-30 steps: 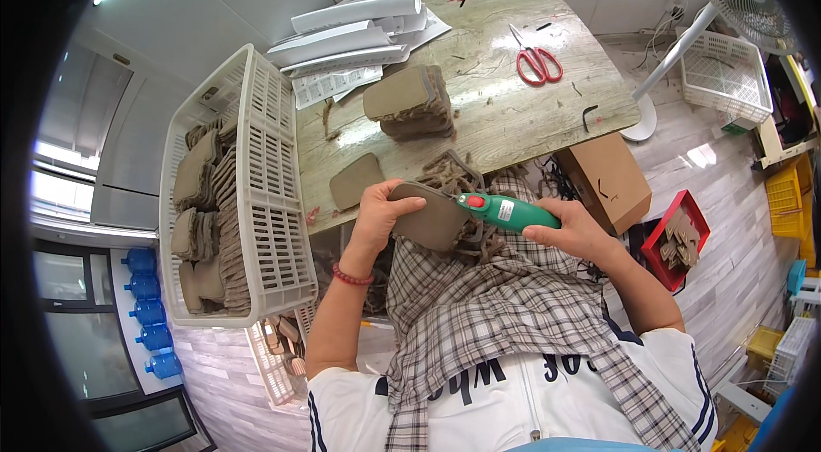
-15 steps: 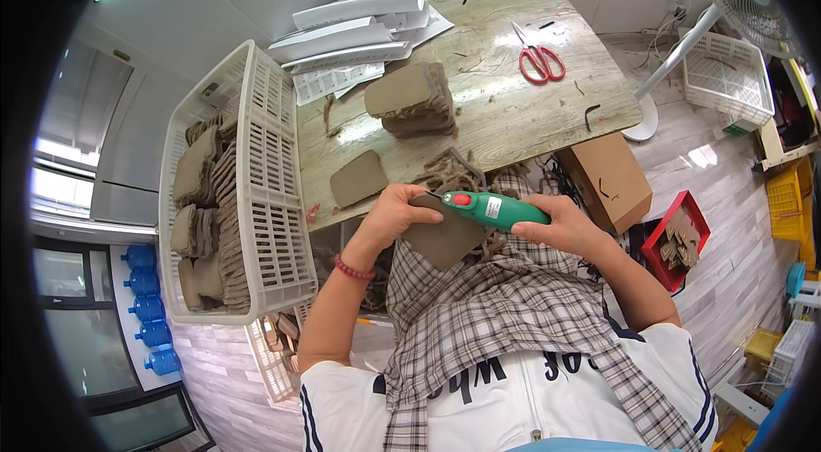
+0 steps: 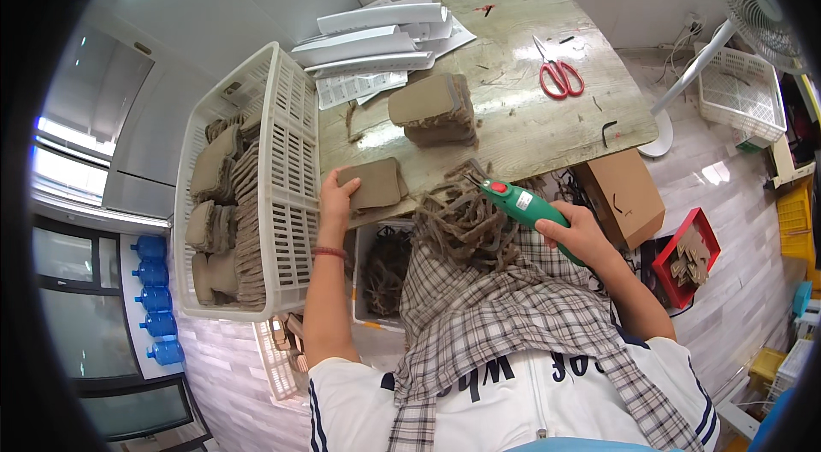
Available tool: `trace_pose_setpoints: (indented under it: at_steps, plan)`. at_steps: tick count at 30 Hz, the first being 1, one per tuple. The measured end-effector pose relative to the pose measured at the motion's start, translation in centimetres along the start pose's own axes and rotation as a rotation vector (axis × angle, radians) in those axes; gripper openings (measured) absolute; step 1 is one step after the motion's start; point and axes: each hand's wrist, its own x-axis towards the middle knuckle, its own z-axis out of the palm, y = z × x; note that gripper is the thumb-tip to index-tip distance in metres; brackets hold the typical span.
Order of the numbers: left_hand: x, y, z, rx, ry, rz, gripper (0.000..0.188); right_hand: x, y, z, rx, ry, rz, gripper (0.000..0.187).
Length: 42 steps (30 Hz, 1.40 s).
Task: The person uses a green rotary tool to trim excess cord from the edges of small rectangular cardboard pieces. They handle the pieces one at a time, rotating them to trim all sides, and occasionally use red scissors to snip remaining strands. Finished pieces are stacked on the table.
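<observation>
- The left hand is at the left edge of a flat brown pad, its thumb over the upper face; whether it grips or only steadies the pad, I cannot tell.
- That pad, smooth and matte with rounded corners, lies at the near edge of the table.
- The right hand is wrapped around the rounded plastic body of a green tool, which has a red button near its narrow, pronged tip.
- The tip points up and left, above a loose tangle of brown, fuzzy-looking strips heaped on the lap.
- Beneath the tangle spreads a checked cloth apron, creased and folded.
- Farther back on the wood-grained tabletop stands a neat stack of brown pads, with ragged, fibrous sides under a flat top.
- Red-handled scissors with metal blades lie to its right, blades partly open; curled white paper sheets lie behind it.
- To the left, a white slatted plastic basket holds many more pads, some stacked flat, others on edge in a row.
- A string of round red beads circles the left wrist.
</observation>
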Motion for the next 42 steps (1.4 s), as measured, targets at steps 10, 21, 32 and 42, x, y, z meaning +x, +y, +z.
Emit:
trace_pose_setpoints:
  at_steps: [10,21,32,42]
  plan:
    - [8.6,8.7,8.9,0.612,-0.163,0.579,0.068,-0.5,1.3,-0.1,-0.1,0.09,0.048,0.027]
    - [7.6,11.9,9.3,0.658,-0.14,0.517,0.033,-0.7,1.0,-0.4,-0.093,0.127,0.025,0.03]
    - [-5.1,10.6,13.6,-1.102,0.088,0.133,0.041,0.1,-1.4,1.7,-0.163,0.239,-0.174,0.039]
    - [-7.8,11.3,17.0,-1.413,0.177,0.049,0.044,-0.4,-3.2,3.3,-0.103,0.22,-0.15,0.033]
